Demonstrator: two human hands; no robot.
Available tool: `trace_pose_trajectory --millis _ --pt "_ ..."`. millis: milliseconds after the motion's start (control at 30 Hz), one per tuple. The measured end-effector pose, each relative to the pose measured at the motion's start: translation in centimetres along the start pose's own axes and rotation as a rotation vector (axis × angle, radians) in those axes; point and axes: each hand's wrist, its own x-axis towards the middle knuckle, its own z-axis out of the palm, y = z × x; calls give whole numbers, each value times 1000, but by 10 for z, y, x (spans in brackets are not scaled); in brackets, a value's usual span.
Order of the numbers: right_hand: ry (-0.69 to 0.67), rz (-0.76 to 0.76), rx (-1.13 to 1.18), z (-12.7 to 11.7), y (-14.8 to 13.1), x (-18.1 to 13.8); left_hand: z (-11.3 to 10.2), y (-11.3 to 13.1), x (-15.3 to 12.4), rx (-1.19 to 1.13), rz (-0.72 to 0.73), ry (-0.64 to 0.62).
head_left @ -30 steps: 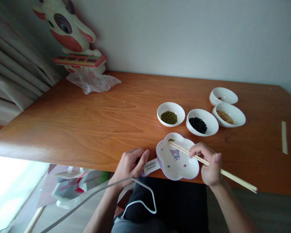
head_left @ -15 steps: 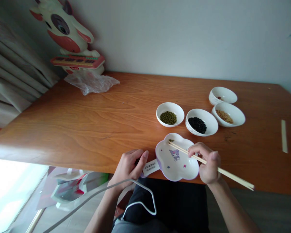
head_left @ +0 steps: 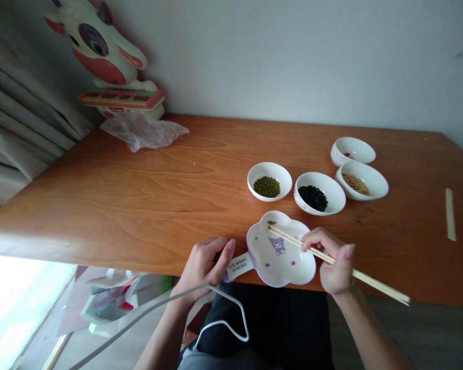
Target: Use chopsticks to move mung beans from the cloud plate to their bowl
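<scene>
A white flower-shaped plate [head_left: 283,272] with a purple rim lies at the table's front edge, a cartoon figure printed in its middle. My left hand [head_left: 208,262] is closed on the plate's handle, beside a white label. My right hand [head_left: 335,259] grips a pair of wooden chopsticks [head_left: 374,283], whose tips reach into the plate's upper left lobe. At those tips sit a few small green beans [head_left: 271,223]. Just behind the plate stand a bowl of green beans [head_left: 267,187] and a bowl of black beans [head_left: 313,198].
Farther right are a bowl of tan beans [head_left: 356,184] and a bowl with a few reddish bits [head_left: 353,149]. A pale strip [head_left: 450,215] lies at the right. Back left, a cow toy with a keyboard [head_left: 119,97] stands by a plastic bag [head_left: 144,133]. A cable [head_left: 150,310] crosses my left forearm.
My right hand has shifted slightly right with the chopsticks, their tips still in the same lobe. More green beans show beside the tips. My left hand stays on the handle.
</scene>
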Motion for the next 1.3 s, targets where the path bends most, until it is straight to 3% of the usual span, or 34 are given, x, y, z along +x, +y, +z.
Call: trace_pose_trajectory --millis 500,767,900,1133,1300 --pt "157 13 137 0 -1 2 -1 0 0 6 -14 1" --pt "361 -94 174 4 -29 65 1 -3 0 -3 -2 16" --pt "280 -47 122 6 -33 74 1 -4 -1 13 1 16" --pt "5 37 52 -9 -14 6 1 -6 -1 19 5 -2" --pt "-27 55 28 -7 -5 -7 1 -7 -1 19 3 3"
